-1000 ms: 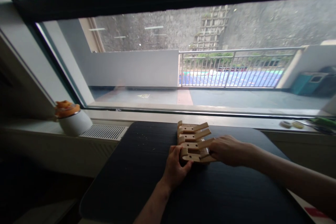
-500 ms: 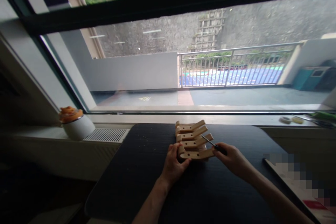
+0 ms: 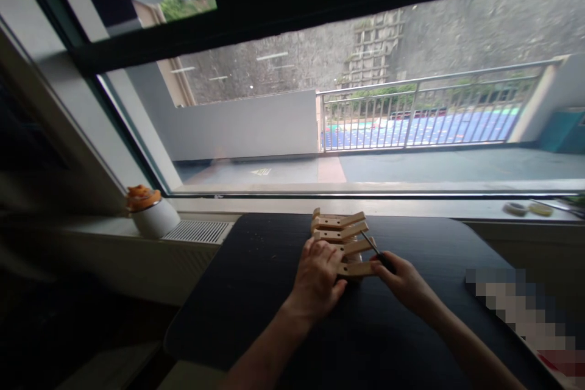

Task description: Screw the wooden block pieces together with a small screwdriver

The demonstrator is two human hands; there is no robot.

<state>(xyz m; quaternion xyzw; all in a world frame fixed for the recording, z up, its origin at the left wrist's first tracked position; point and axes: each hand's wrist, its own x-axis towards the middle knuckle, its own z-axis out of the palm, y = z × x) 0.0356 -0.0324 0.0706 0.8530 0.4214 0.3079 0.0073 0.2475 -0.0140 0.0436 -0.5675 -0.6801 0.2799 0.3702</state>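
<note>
A pale wooden piece (image 3: pixel 329 235) with several bent, finger-like slats, each drilled with dark holes, sits on the dark table. My left hand (image 3: pixel 319 271) lies over its near left end, fingers curled across the slats and thumb at the near side. In my right hand (image 3: pixel 402 277) is a thin tool (image 3: pixel 372 244) with a black handle and slim shaft, perhaps a screwdriver. The shaft reaches toward the raised slat ends; whether its tip touches the wood I cannot tell. My right fingertips are at the end of the nearest slat. My left palm hides part of the wood.
The black table (image 3: pixel 247 311) has rounded corners and small crumbs at the left. A white pot (image 3: pixel 158 217) with an orange top stands by a vent on the sill. Tape rolls (image 3: pixel 515 209) lie at the sill's right. A blurred-out flat object (image 3: pixel 525 323) is at the right edge.
My left hand has shifted onto the top of the wooden piece, covering more of the near slats. My right hand still holds the thin tool by the slat ends. The view has tilted slightly.
</note>
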